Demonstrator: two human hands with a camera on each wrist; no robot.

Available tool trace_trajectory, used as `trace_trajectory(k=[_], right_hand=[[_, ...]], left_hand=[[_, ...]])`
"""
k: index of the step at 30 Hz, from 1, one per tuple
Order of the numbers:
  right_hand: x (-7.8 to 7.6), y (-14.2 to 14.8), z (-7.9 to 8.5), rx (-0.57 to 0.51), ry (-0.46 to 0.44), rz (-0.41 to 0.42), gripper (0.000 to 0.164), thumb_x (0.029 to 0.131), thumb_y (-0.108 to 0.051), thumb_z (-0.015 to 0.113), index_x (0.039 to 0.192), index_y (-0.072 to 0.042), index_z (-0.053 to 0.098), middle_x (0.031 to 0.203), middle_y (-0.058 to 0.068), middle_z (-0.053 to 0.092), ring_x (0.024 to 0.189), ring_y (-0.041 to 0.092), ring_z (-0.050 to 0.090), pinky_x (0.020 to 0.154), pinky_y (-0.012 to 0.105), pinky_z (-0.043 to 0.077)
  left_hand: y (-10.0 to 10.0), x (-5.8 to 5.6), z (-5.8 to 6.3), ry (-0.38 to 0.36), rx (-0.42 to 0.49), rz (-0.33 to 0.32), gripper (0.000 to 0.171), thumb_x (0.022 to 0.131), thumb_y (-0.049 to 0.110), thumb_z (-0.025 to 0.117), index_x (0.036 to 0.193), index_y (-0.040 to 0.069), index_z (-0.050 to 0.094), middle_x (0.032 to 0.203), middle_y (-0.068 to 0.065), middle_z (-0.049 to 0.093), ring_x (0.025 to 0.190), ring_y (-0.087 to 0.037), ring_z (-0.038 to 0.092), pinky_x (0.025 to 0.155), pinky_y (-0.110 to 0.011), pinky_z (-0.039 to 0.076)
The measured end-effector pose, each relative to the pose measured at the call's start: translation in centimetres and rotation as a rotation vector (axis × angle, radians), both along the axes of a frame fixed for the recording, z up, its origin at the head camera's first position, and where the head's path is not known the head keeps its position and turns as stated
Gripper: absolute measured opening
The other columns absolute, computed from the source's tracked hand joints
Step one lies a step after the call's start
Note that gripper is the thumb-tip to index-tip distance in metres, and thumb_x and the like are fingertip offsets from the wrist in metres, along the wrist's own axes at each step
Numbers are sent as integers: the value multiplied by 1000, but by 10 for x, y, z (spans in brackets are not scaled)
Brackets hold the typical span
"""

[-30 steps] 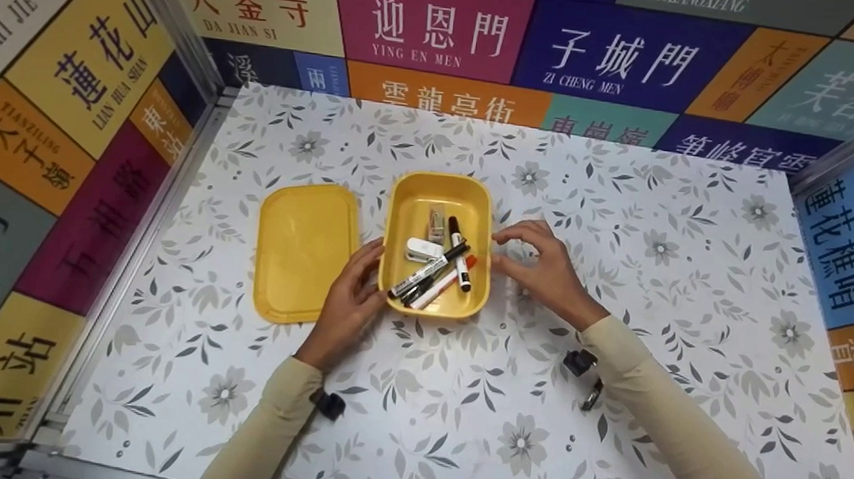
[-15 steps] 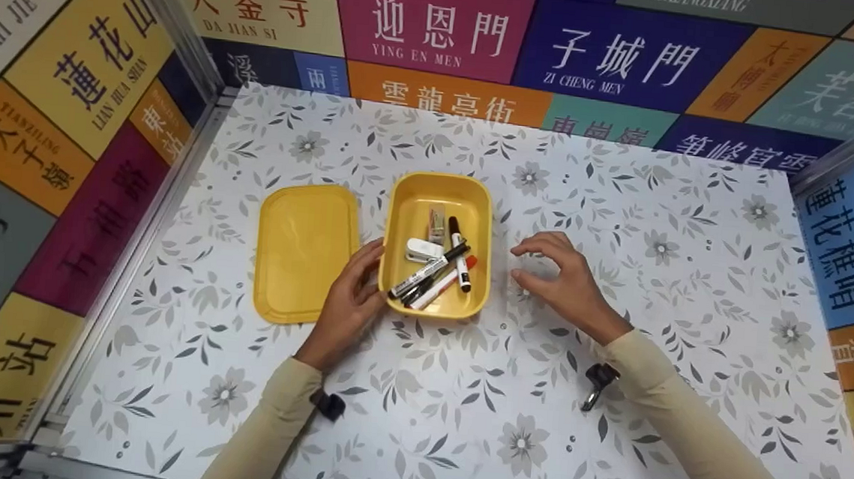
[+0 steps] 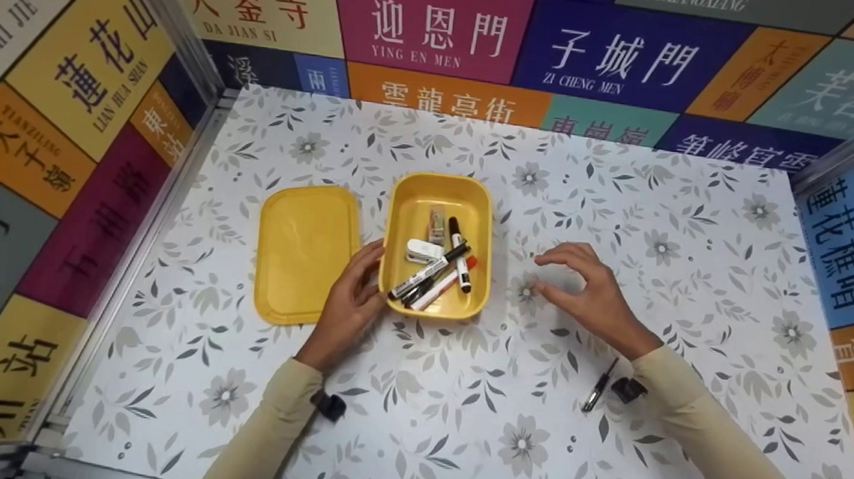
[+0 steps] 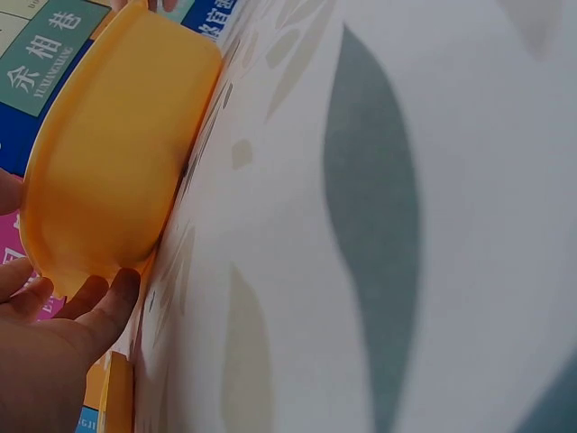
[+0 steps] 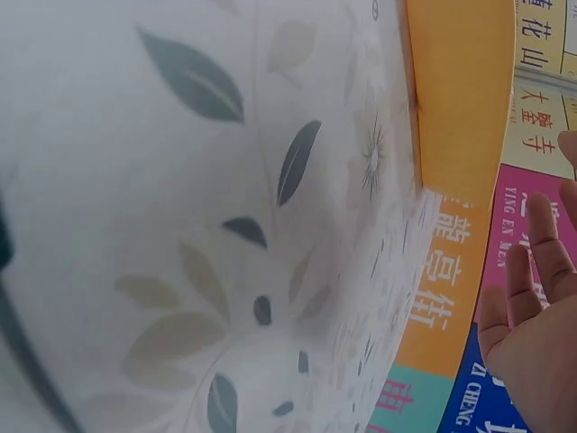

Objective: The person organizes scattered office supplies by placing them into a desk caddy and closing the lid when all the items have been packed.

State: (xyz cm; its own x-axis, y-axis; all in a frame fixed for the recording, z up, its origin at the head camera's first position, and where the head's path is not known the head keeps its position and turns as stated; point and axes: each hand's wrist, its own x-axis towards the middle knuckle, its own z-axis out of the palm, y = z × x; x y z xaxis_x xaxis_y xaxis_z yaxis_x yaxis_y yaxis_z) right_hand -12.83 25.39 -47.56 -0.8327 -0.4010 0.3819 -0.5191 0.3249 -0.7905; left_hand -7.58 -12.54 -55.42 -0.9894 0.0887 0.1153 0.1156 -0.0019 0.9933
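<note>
A yellow plastic box stands uncovered on the table. Inside lie a white stapler, several markers, among them a black-capped marker and a red-capped one, and a small clear-and-pink item. My left hand rests its fingertips against the box's left wall; the left wrist view shows fingers low on the yellow wall. To the right of the box, apart from it, my right hand is held with thumb and fingers spread and nothing between them.
Left of the box lies its yellow lid, flat on the floral-covered table. A slim black pen-like item lies by my right wrist. Panels with printed characters stand around the back and sides.
My right hand has drawn away from the box's right wall, to the right and toward me, uncovering more of the pen-like item. The left hand and box stay in place.
</note>
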Motion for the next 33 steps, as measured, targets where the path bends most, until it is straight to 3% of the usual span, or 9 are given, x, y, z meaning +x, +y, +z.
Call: trace_trajectory(k=[12, 20, 28, 33], right_hand=[[11, 29, 1, 29, 5, -39, 36, 85, 21, 80, 117, 5, 78, 122, 27, 70, 121, 40, 56, 106, 18, 45], [17, 44, -7, 53, 33, -70, 35, 84, 19, 83, 115, 3, 78, 120, 25, 71, 120, 29, 58, 104, 17, 43], [17, 69, -36, 84, 44, -84, 39, 82, 18, 85, 116, 0, 79, 120, 21, 72, 119, 24, 58, 101, 20, 45], [18, 85, -50, 99, 52, -88, 42, 80, 19, 87, 115, -2, 80, 120, 18, 73, 121, 22, 57, 106, 17, 43]], left_hand=[[-1, 0, 0, 12, 6, -10, 71, 100, -11, 61, 167, -1, 41, 177, -6, 34, 156, -38, 45, 128, -38, 43], [-1, 0, 0, 19, -8, -14, 72, 99, -13, 60, 168, 0, 40, 178, -6, 32, 158, -37, 43, 129, -36, 41], [0, 0, -1, 15, 20, -19, 74, 98, -15, 60, 168, -1, 40, 178, -6, 32, 158, -39, 43, 130, -42, 41], [-1, 0, 0, 15, 6, -12, 74, 98, -14, 61, 167, -1, 41, 178, -7, 32, 157, -39, 43, 129, -40, 41]])
